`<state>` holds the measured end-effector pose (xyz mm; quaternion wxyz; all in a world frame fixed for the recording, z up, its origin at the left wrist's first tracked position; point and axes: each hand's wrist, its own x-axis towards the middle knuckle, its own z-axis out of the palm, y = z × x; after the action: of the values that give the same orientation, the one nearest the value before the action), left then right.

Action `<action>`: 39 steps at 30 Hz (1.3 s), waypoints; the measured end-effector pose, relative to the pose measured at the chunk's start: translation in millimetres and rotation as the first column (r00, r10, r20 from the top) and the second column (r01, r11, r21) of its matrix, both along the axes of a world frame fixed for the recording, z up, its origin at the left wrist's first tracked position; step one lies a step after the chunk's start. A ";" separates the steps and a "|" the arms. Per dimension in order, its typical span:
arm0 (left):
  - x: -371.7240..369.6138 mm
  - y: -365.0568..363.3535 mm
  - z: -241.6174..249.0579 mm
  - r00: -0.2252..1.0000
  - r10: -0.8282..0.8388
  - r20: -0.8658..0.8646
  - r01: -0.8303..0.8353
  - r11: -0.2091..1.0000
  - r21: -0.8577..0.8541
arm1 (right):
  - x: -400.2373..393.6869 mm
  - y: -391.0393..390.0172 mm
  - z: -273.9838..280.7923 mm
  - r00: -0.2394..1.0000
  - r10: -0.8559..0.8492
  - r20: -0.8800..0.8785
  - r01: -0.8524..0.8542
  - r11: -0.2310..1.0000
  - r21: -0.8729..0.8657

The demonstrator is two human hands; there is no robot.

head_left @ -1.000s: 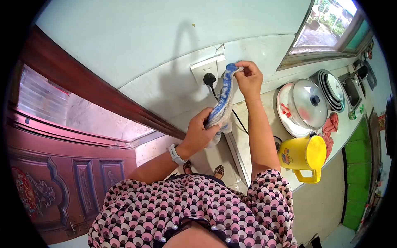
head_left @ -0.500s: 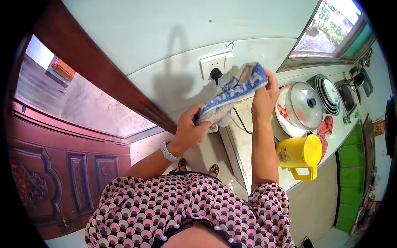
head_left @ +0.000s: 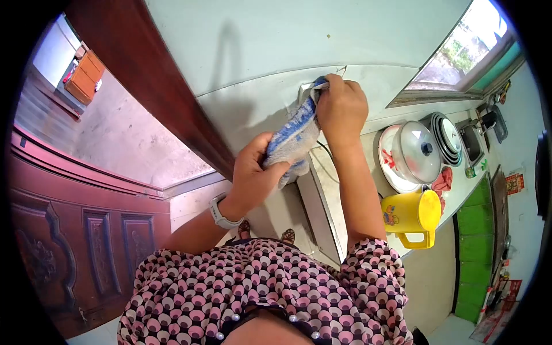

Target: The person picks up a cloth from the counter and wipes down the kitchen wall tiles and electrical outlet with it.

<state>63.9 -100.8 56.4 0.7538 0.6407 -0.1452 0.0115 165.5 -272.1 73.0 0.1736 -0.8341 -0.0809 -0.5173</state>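
Note:
A blue and grey-white cloth [head_left: 296, 137] is stretched between my two hands in front of the pale wall. My left hand [head_left: 253, 172] grips its lower left end, thumb on top. Higher up, my right hand [head_left: 343, 109] is closed on the cloth's upper end, right over the white wall socket [head_left: 306, 91]. Most of the socket is hidden behind the cloth and that hand, and its black plug is out of sight. Below my right hand a dark cord [head_left: 326, 149] runs down toward the counter.
On the counter [head_left: 333, 190] at the right stand a yellow pitcher [head_left: 411, 211], a pot lid [head_left: 415, 150] on a white basin [head_left: 388, 172], stacked metal bowls [head_left: 445, 138] and a red cloth [head_left: 443, 181]. A dark red door [head_left: 103, 247] and its frame are at the left.
My right hand has moved left and up with its end of the cloth, onto the socket. My left hand has shifted slightly left. The socket and plug, visible before, are now mostly covered.

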 end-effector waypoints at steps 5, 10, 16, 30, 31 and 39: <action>-5.7 -8.5 6.7 0.993 -0.119 0.005 0.118 0.991 0.070 | -13.3 -9.4 11.7 0.997 0.065 -0.043 -0.068 0.994 -0.081; -3.6 -20.6 10.0 0.987 -0.159 -0.024 0.158 0.987 -0.041 | -3.5 -25.8 16.7 0.997 0.000 -0.076 0.003 0.999 0.049; -13.0 -21.4 4.9 0.975 -0.220 0.045 0.217 0.975 0.053 | -30.3 -38.4 16.5 0.990 -0.087 0.111 0.051 0.954 0.297; -19.2 35.8 -13.9 0.998 0.006 -0.058 -0.008 0.999 -0.049 | -14.6 41.3 -9.4 0.975 0.110 0.192 -0.093 0.991 -0.093; -20.0 38.8 -20.5 0.997 0.022 -0.070 -0.025 0.999 -0.046 | -22.2 40.7 -14.1 0.977 0.091 0.192 -0.077 0.994 -0.081; -12.5 68.9 -47.3 0.978 0.090 -0.185 -0.101 0.994 -0.048 | -87.0 62.7 -110.6 0.659 0.648 -0.382 -0.054 0.547 0.836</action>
<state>51.4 -31.9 9.1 0.7806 0.6235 -0.0439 -0.0070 78.5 -209.4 -37.6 0.6342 -0.7630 0.0331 -0.1208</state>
